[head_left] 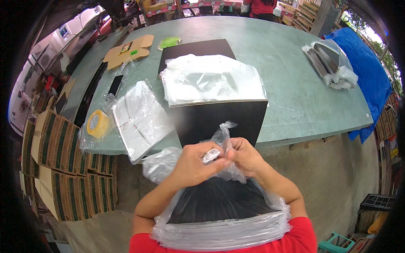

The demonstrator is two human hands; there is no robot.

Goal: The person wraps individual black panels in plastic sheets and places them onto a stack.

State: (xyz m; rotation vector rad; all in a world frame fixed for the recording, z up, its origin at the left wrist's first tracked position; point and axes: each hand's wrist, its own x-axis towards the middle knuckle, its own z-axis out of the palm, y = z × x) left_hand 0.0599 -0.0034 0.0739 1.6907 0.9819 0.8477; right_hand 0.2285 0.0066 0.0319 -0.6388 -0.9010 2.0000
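A large clear plastic bag (pixel 223 232) leans against my body, with a dark, flat-faced stack (pixel 219 200) inside it. My left hand (pixel 195 165) and my right hand (pixel 247 157) meet above it, both closed on the bag's gathered, twisted plastic. A loose clump of the plastic (pixel 160 163) bulges out to the left of my left hand, and a thin end pokes up between the hands. Just beyond them a black box or board stack (pixel 219 122) stands at the table's near edge, topped with crumpled translucent plastic (pixel 211 80).
On the green table (pixel 287 84) lie a flat plastic-wrapped pack (pixel 141 120), a yellow tape roll (pixel 98 123), a dark phone-like object (pixel 114 85) and unfolded cardboard (pixel 128 51). A bagged dark stack (pixel 331 63) sits far right beside blue tarp (pixel 363 71). Cardboard cartons (pixel 71 147) are piled left.
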